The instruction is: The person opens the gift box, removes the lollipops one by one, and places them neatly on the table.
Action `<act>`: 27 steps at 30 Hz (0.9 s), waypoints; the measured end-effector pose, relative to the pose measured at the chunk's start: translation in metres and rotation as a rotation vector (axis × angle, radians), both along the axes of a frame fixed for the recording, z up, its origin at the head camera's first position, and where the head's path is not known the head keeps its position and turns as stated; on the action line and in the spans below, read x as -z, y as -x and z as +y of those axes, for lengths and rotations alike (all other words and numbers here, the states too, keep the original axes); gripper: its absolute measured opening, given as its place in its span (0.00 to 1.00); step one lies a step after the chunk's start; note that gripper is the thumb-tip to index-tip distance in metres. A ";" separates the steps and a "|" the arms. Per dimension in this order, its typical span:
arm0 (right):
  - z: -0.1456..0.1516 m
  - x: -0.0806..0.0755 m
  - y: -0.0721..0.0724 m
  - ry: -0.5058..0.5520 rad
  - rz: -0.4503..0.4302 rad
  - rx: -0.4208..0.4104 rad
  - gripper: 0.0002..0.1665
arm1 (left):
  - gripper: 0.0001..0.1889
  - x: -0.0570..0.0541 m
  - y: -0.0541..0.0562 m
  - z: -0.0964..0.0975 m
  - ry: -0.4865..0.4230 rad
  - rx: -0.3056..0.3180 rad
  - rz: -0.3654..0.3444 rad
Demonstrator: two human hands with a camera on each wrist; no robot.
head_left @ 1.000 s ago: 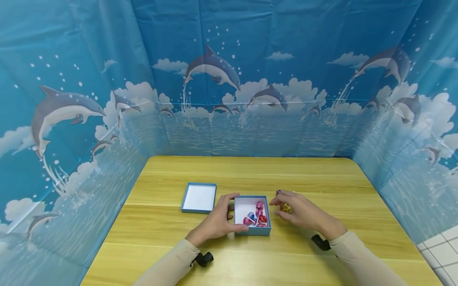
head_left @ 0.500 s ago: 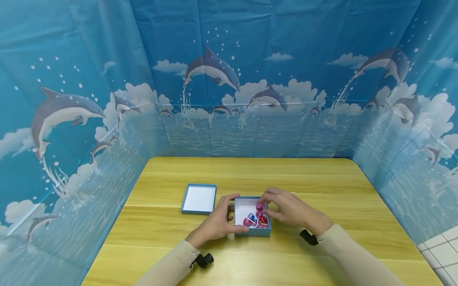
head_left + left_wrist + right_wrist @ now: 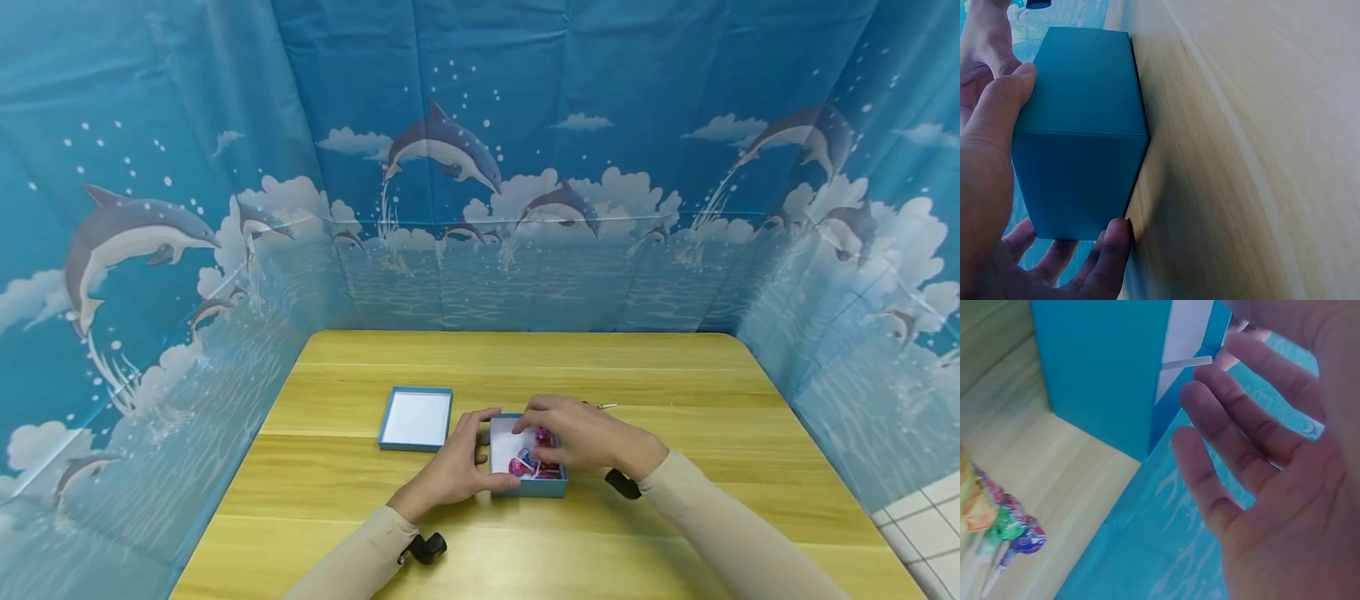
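Observation:
A square blue box [image 3: 528, 490] with a white inside stands on the table. My left hand [image 3: 461, 458] grips it from the left, thumb at its near corner and fingers along the side. Inside lie several wrapped lollipops [image 3: 521, 462], pink, red and blue. My right hand [image 3: 588, 433] reaches over the box's right wall with its fingers bent down into it. In the right wrist view a white lollipop stick [image 3: 1194, 364] juts past the rim right at these fingertips; the candy end is hidden behind the box wall.
The blue-edged lid [image 3: 416, 419] lies white side up, left of the box. Several lollipops [image 3: 1010, 522], yellow, green and purple among them, lie on the table right of the box, mostly hidden by my right hand in the head view. A dolphin-print curtain [image 3: 465, 283] surrounds the table [image 3: 345, 500].
From above the lollipops on the table, my right hand has moved left over the box, and its fingers now dip inside. My left hand and the box have stayed in place.

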State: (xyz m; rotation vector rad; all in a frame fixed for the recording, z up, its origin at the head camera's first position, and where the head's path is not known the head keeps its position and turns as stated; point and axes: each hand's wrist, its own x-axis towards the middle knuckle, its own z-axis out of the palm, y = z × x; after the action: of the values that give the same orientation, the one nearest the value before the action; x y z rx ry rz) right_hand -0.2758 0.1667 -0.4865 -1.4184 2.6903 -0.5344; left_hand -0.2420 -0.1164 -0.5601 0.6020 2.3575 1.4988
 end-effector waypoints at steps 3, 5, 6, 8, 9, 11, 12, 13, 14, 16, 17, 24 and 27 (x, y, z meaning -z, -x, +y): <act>-0.006 -0.003 0.002 -0.038 -0.047 -0.012 0.20 | 0.58 0.002 0.001 0.000 -0.015 0.005 -0.010; -0.010 -0.004 0.004 -0.064 -0.076 -0.021 0.22 | 0.58 0.002 0.001 -0.001 -0.020 0.008 -0.016; -0.011 -0.005 0.004 -0.075 -0.091 -0.025 0.23 | 0.58 0.003 0.001 -0.001 -0.025 0.010 -0.016; -0.015 -0.005 0.006 -0.091 -0.110 -0.039 0.24 | 0.58 0.003 0.001 -0.001 -0.029 0.012 -0.021; -0.017 -0.005 0.007 -0.096 -0.117 -0.050 0.24 | 0.58 0.003 0.001 -0.001 -0.028 0.012 -0.021; -0.020 -0.004 0.009 -0.106 -0.134 -0.066 0.24 | 0.58 0.003 0.001 -0.001 -0.025 0.011 -0.021; -0.022 -0.004 0.010 -0.112 -0.141 -0.072 0.24 | 0.58 0.003 0.001 -0.001 -0.024 0.010 -0.019; -0.024 -0.004 0.011 -0.119 -0.151 -0.077 0.24 | 0.58 0.003 0.001 -0.001 -0.022 0.007 -0.021; -0.026 -0.004 0.012 -0.128 -0.162 -0.081 0.24 | 0.58 0.003 0.001 -0.001 -0.021 0.006 -0.018; -0.030 -0.003 0.014 -0.154 -0.179 -0.084 0.24 | 0.58 0.003 0.001 -0.002 -0.022 0.007 -0.016; -0.032 -0.004 0.015 -0.168 -0.182 -0.088 0.23 | 0.58 0.003 0.001 -0.002 -0.022 0.008 -0.014; -0.042 0.000 0.021 -0.193 -0.216 -0.184 0.16 | 0.59 0.004 0.001 -0.002 -0.021 0.009 -0.012; -0.046 0.003 0.024 -0.198 -0.244 -0.199 0.13 | 0.59 0.004 0.000 -0.001 -0.013 0.003 -0.003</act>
State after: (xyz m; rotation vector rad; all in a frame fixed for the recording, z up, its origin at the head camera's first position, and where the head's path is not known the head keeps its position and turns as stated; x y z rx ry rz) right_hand -0.2999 0.1212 -0.4891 -1.4401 2.3111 -0.3859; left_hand -0.2421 -0.1176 -0.5641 0.6062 2.3454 1.5136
